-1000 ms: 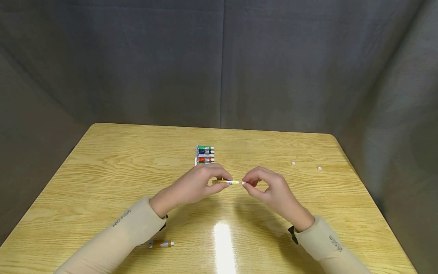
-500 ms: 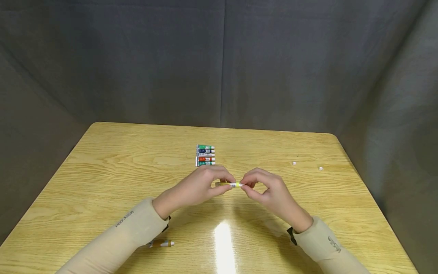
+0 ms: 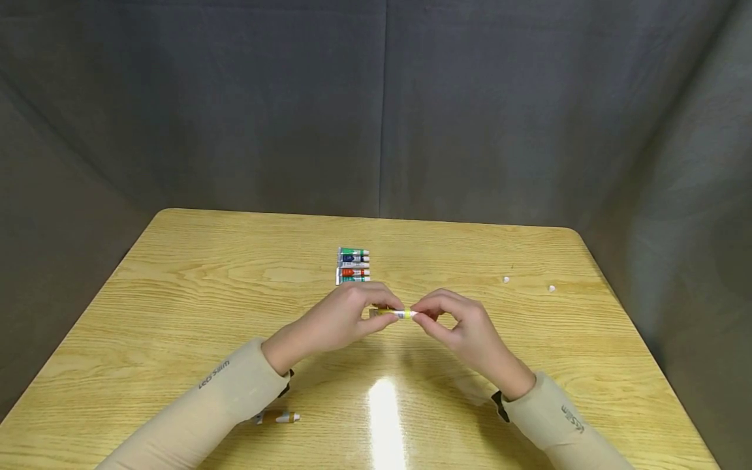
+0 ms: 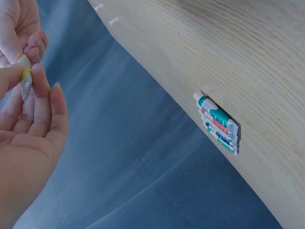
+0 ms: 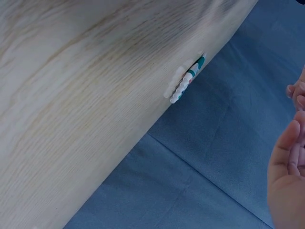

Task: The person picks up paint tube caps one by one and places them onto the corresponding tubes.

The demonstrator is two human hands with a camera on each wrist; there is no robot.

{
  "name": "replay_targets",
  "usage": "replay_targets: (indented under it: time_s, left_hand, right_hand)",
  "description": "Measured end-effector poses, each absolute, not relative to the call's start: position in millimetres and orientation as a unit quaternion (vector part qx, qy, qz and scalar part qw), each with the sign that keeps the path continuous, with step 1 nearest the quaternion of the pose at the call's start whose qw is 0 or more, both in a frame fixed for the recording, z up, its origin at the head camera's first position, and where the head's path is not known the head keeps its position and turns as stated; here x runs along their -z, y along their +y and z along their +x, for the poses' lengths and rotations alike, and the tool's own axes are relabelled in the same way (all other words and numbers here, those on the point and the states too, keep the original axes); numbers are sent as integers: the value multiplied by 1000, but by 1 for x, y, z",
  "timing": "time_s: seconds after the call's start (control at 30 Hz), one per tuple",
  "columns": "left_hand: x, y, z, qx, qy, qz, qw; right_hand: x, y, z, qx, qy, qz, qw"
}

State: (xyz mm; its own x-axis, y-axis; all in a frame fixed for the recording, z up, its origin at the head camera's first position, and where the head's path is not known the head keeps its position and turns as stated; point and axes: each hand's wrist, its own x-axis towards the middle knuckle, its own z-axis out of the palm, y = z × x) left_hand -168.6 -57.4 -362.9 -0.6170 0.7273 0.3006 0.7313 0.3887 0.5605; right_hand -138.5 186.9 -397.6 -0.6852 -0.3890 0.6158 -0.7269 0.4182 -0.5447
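Observation:
Above the middle of the table, my left hand [image 3: 346,318] pinches a yellow paint tube [image 3: 388,314] between thumb and fingers, its neck pointing right. My right hand [image 3: 461,320] pinches the tube's white cap end, and the fingertips hide most of the cap. In the left wrist view the yellow tube [image 4: 25,78] shows between the fingertips of both hands. The right wrist view catches only part of the right hand [image 5: 290,176], and the tube is out of sight there.
A row of several paint tubes [image 3: 353,266] lies behind the left hand. Two small white caps, a nearer cap [image 3: 551,288] and a farther cap [image 3: 506,279], lie at the right. An ochre tube [image 3: 279,417] lies beside the left sleeve [image 3: 235,385]. A dark curtain [image 3: 376,111] hangs behind the table.
One second ago the white cap in my right fingers was apart from the tube's neck. The two hands have come together, and the cap end now meets the neck.

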Motion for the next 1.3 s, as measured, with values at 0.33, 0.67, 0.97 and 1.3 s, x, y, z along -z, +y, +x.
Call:
replay_targets:
  time_s: [0.33,0.67,0.97,1.3]
  left_hand:
    - [364,-58,-168,344,-829,-440,5]
    - [364,-59,-168,341,-833,-436,-6]
    - [364,-60,-167,342,-835,-430,-6]
    - [364,-61,-165,337,-831,-442,-7]
  right_hand:
    - [397,186,-137,-414,-821,342,193]
    - [397,190,-138,-401,-828,346,184]
    - [396,194,-137,-391,-818,368,206]
    - [400,191,-138,-393,-813,382,197]
